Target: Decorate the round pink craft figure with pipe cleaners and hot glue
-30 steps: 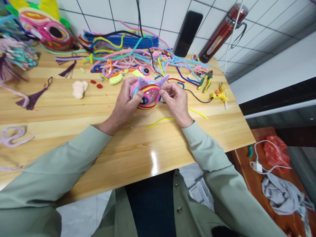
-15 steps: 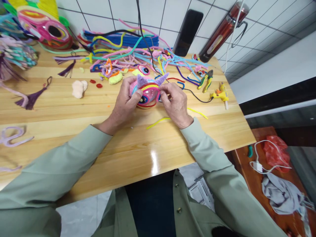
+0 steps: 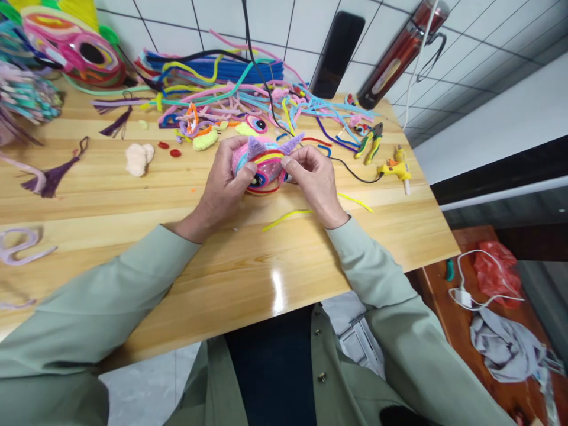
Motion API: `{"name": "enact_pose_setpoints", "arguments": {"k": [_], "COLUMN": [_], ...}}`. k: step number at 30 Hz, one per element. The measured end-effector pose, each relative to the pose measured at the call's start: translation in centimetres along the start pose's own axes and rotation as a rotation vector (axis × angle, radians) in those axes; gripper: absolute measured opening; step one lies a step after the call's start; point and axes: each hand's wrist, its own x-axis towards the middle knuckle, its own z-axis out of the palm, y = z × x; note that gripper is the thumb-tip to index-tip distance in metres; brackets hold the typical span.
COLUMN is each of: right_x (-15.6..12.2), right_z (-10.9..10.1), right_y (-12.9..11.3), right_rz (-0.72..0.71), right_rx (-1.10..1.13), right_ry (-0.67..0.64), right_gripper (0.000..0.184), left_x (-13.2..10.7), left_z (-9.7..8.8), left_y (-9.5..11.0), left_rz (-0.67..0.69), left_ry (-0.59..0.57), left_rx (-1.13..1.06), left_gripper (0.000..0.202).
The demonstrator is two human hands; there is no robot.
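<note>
The left hand [image 3: 225, 182] grips a toy head [image 3: 271, 168] — ears [image 3: 256, 148] and stripes [image 3: 267, 157] already on — the right hand [image 3: 317, 177] pinches its edge; another eye [image 3: 257, 123] lies unattached.

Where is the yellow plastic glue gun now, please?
In the head view, the glue gun lies near the right edge of the wooden table, below and right of the yellow-and-green-handled pliers.

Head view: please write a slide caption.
Left hand holds, right hand touches a rounded multicoloured fuzzy craft with pointed purple ears.
</note>
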Motion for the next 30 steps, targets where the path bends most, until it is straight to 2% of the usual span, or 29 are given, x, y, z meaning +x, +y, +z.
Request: {"name": "enact_pose_setpoints", "arguments": {"k": [6,14,18,30], "right_x": [0.2,0.2,0.2,0.3], "right_z": [0.0,0.0,-0.1,-0.4], "right_y": [0.2,0.1,0.1,0.5], "right_rz": [0.084,-0.012,0.015,0.022], "right_rx": [0.099,-0.052,-0.003,0.014], "right_ry": [-0.041,0.051,0.011,0.042], "right_gripper": [0.058,0.046,0.050,0.047], "left_x": [-0.1,0.0,0.0,0.1], "left_z": [0.0,-0.2,-0.1,-0.2], "left_y": [-0.6,-0.9,-0.8,0.1], "left_rz": [0.043,0.091,0.071,-0.001], "left_ry": [0.008,-0.005,0.002,-0.023], "left_rx": [0.047,0.049,0.047,0.009], "left_gripper": [0.062,0.054,0.057,0.056]}}
